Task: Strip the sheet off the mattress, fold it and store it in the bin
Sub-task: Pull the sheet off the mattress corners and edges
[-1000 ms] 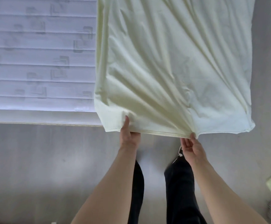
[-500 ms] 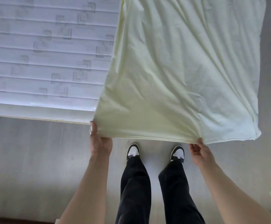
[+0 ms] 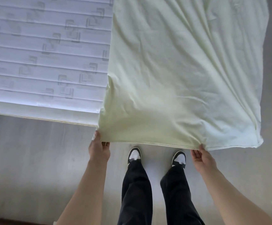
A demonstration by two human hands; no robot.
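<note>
1. Both our hands grasp the sheet's near edge: left hand pinching its corner, right hand pinching the hem.
2. Sheet drapes the mattress's right part, overhanging its near edge.

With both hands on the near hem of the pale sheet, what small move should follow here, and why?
Probably lift the near hem and carry it away from the body to fold the sheet in half. The left hand pinches its near left corner, the right hand pinches the hem short of the right corner, and half the mattress already lies bare.
</note>
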